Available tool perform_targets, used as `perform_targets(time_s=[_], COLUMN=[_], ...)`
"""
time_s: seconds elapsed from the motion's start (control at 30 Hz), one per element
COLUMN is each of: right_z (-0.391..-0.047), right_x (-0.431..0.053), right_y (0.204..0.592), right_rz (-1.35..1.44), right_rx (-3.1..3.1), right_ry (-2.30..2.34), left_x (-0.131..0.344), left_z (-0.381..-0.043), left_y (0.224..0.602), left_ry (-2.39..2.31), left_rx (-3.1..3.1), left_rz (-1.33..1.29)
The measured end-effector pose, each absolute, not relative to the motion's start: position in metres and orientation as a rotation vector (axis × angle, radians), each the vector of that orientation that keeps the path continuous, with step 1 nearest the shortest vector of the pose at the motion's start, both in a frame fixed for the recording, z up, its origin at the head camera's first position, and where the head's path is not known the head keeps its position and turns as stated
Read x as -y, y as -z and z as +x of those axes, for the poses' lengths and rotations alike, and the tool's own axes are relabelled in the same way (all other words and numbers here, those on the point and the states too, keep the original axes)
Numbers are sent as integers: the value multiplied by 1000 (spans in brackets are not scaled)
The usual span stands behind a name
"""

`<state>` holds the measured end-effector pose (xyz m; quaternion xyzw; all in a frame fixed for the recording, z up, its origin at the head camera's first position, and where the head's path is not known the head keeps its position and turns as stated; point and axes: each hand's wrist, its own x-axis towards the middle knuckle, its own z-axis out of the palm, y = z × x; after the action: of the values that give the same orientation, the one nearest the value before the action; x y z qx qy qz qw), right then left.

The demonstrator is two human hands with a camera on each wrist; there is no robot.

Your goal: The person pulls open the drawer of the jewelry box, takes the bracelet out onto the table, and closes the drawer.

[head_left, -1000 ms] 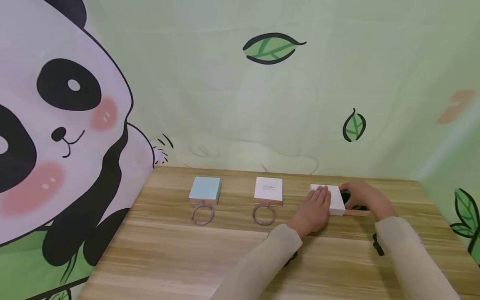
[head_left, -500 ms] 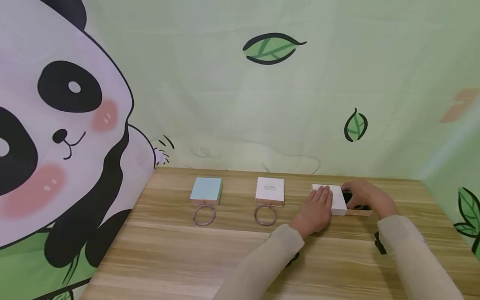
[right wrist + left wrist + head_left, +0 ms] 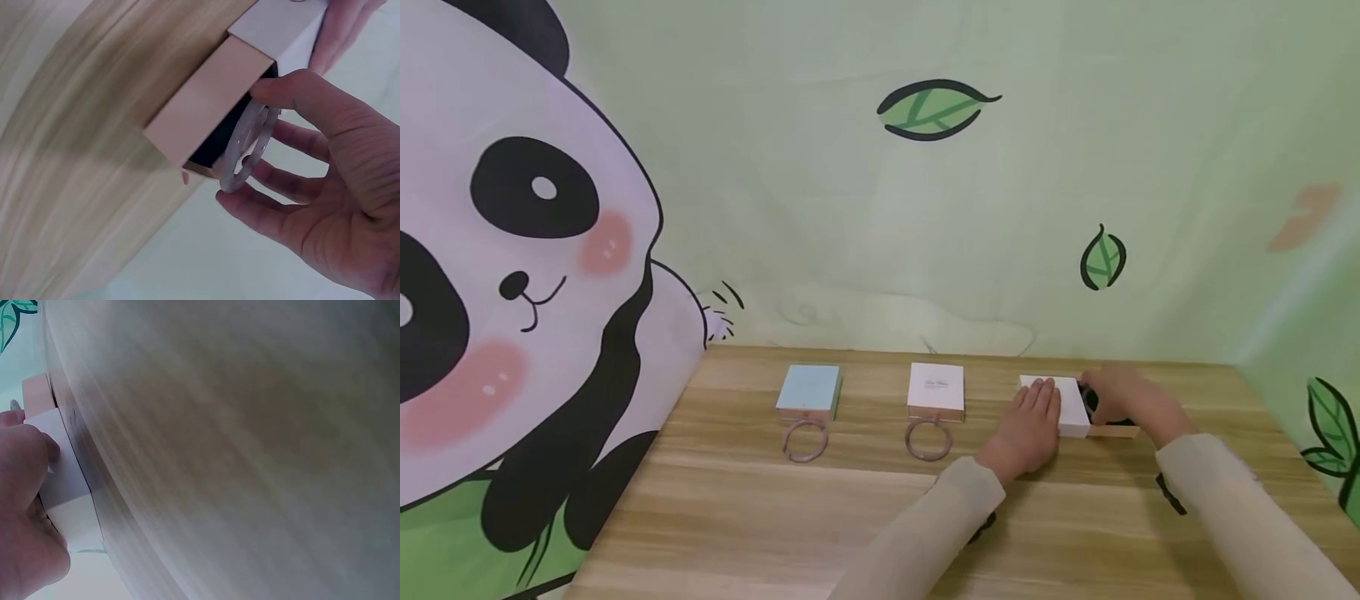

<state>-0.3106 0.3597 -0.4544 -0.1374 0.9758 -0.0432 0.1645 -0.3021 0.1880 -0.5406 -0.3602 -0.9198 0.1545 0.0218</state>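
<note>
My left hand [image 3: 1026,427] holds the white sleeve [image 3: 1072,408] of a drawer-style jewellery box, its fingers lying across the top. From the sleeve's right end sticks out a peach inner drawer [image 3: 209,100] with a dark lining. My right hand [image 3: 1131,400] pinches a pale translucent bangle [image 3: 232,153] between thumb and fingers, at the drawer's opening. The bangle stands tilted there; how far it sits inside is hard to tell. In the left wrist view the left hand [image 3: 25,494] is partly cut off at the frame's edge.
Left of the hands stand a white box [image 3: 936,387] and a light blue box [image 3: 809,388]. One bangle [image 3: 928,440] lies before the white box, another bangle [image 3: 805,441] before the blue one. A printed cloth [image 3: 850,208] hangs behind the wooden table [image 3: 760,533].
The head view has tilted slightly, so everything sits a little lower. My right hand has shifted slightly over the drawer; the left hand stays on the sleeve.
</note>
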Motion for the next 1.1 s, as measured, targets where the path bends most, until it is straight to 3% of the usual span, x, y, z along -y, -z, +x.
perform_targets(time_s=[0.2, 0.77, 1.1], right_z=[-300, -236, -226], right_x=[-362, -351, -334], right_y=[446, 468, 490], right_rz=[-397, -547, -607], right_rx=[-2837, -2972, -2969], right_ry=[117, 378, 388], left_x=[-188, -187, -183], left_z=[-301, -303, -298], left_y=[540, 545, 538], left_ry=[-468, -446, -491], left_rx=[2852, 2842, 2792], left_rz=[-1107, -1108, -1104])
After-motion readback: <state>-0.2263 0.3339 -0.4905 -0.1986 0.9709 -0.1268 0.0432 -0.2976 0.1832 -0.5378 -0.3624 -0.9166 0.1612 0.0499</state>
